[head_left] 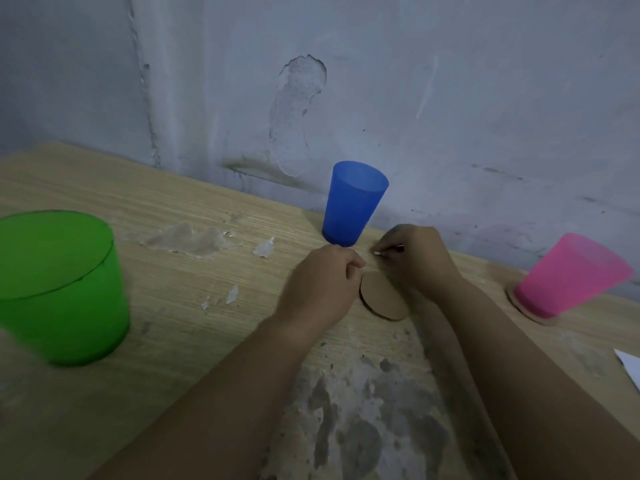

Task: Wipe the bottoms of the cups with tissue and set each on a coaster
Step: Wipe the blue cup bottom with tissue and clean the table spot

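- at the far left of the worn wooden table [166,358], a green cup [59,289] stood upright and alone, well apart from both hands
- just beyond it toward the middle, pale scraps [187,239] lay on the wood; whether they were tissue or peeled surface could not be told
- the left hand [322,289] was clenched around the base of the blue cup [353,202], which stood upright near the wall [450,98]
- a bare brown coaster [384,299] lay flat just beside that hand, between the two wrists
- the right hand [415,254] was curled with fingertips pinched on a small white bit [375,252], too small to identify, right of the blue cup's base
- at the far right, a pink cup [568,275] sat on another coaster [519,308]; a white corner [630,365] showed at the edge
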A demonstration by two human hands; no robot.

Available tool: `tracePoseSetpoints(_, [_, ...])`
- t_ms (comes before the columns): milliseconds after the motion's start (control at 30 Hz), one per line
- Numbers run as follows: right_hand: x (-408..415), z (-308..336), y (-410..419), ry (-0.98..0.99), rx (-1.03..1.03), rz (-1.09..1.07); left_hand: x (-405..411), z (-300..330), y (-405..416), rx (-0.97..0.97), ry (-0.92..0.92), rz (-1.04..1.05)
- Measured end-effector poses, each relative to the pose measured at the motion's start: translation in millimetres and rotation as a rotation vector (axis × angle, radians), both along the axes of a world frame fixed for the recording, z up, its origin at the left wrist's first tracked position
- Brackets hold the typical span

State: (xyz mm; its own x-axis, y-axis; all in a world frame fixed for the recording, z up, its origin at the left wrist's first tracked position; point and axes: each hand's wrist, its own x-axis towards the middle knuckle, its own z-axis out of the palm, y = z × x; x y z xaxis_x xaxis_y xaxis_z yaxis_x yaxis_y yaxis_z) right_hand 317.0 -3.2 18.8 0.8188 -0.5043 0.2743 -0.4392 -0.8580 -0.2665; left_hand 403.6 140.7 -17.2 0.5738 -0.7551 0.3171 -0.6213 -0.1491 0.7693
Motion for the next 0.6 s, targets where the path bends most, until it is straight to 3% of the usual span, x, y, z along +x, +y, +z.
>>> tracePoseSetpoints(167, [-23.1, 5.9, -7.2, 0.084, -0.047, -0.022, 0.9, -2.1, -0.8, 0.002, -0.003, -0.006])
tracePoseSetpoints(300, [-35.9, 7.2, -11.9, -0.004, 0.098, -0.164, 0.2, -3.1, -1.1, 0.001, 0.009, -0.007])
tracePoseSetpoints(400, [-32.9, 2.8, -3.4, -0.076, 0.173, -0.156, 0.6, -2.1, -2.0, 0.002, 0.011, -0.009])
tracePoseSetpoints(600, [-18.3, -6.4, 10.6, -0.094, -0.012, -0.083, 0.4, -1.6, -2.1, 0.001, 0.010, -0.002])
